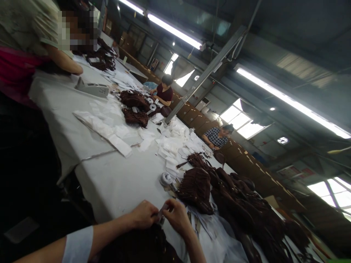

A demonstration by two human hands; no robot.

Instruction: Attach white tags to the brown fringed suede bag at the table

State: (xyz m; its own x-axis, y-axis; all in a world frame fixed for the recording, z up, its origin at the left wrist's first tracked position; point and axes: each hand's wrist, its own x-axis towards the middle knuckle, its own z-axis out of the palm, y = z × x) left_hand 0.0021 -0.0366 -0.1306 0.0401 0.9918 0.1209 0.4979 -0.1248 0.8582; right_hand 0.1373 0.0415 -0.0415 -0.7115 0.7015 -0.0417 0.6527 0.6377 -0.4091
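Head view: the left grip (145, 215) is curled in with its fingertips hidden, so I cannot tell whether it has hold of anything. Right grip (177, 218) pinches a pale slip (162, 211), thumb and finger nearly together, in the narrow gap between both grips. Just below the left grip lies a dark bag (142, 245). Beyond the grips, on the white counter (115, 182), sits a roll (166, 178); a fringed bag (195, 186) rests near the right grip, on its far right side.
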